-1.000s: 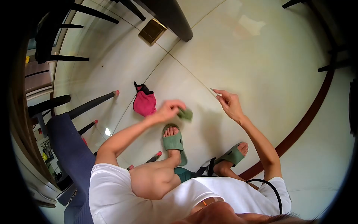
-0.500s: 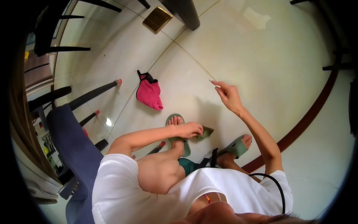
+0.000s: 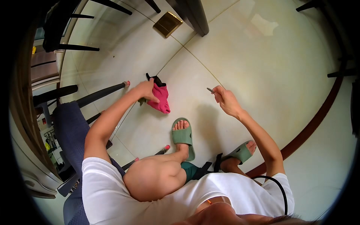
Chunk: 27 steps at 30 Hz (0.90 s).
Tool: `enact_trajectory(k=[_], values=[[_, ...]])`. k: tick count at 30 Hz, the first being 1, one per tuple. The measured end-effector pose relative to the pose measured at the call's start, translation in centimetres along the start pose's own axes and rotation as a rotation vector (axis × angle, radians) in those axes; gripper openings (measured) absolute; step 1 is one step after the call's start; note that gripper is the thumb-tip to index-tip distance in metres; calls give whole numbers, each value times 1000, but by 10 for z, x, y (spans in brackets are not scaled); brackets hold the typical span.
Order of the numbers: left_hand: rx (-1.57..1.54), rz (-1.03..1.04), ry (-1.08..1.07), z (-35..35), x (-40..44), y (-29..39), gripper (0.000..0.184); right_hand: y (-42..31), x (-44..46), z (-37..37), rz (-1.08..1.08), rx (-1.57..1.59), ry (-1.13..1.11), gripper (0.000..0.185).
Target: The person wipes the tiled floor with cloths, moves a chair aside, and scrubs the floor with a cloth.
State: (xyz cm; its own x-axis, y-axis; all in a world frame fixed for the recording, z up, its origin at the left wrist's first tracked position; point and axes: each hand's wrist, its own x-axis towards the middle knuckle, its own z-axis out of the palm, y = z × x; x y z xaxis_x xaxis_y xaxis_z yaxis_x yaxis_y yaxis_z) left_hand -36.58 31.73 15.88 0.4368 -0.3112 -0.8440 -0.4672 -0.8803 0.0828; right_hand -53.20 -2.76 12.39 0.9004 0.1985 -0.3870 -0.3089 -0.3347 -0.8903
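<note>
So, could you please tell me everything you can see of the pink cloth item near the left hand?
The pink cloth item looks soft and creased, with black edging and a narrow black strap at its upper end. It appears to lie on the floor tiles, tapering to its lower right. The left hand covers its left side, thumb across the pink cloth. An olive-green piece shows beneath that hand; whether it touches the item is unclear.

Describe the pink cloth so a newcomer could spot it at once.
On the pale tiled floor, look between the gold square plate and the left green sandal. The pink cloth is there, partly covered by the left hand. Bright pink with black edging, it stands out from that green sandal.
</note>
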Motion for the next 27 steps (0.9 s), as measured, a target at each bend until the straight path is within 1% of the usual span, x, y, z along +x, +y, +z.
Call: enact_trajectory(k=[2,5,6,9,10,12,13,14,15,17,18,21,22,25,27], values=[[-12,-81,126,53,-5,-6,114,-4,1,-1,-14,-27,-14,14],[25,-295,352,94,-11,36,125,-6,3,-2,0,-9,-26,14],[-9,-282,461,101,-16,39,111,-5,2,-1,13,8,-33,14],[-101,-142,211,94,-14,32,88,1,3,0,28,18,-18,13],[-123,-87,155,64,-27,43,61,3,6,-1,-6,14,-1,13],[-445,174,-83,45,-15,7,53,7,4,1,-59,16,27,13],[-601,308,-204,29,-14,1,49,6,7,-2,-56,21,20,13],[-671,366,-104,22,-19,1,47,5,7,-6,-45,29,10,13],[-674,350,-66,19,-22,1,47,5,8,-8,-37,35,4,14],[-675,329,18,13,-26,0,46,5,11,-1,-48,144,108,16],[-627,353,-25,12,-24,1,45,1,13,2,-50,194,159,18],[-719,407,-134,25,-18,5,45,-14,11,7,44,211,62,22],[-746,408,-228,26,-17,5,44,-16,12,11,69,262,24,23],[-799,412,-546,18,-22,6,41,-14,15,28,56,408,-24,23],[-930,352,-596,2,-29,3,42,-10,17,34,55,452,-39,20]])
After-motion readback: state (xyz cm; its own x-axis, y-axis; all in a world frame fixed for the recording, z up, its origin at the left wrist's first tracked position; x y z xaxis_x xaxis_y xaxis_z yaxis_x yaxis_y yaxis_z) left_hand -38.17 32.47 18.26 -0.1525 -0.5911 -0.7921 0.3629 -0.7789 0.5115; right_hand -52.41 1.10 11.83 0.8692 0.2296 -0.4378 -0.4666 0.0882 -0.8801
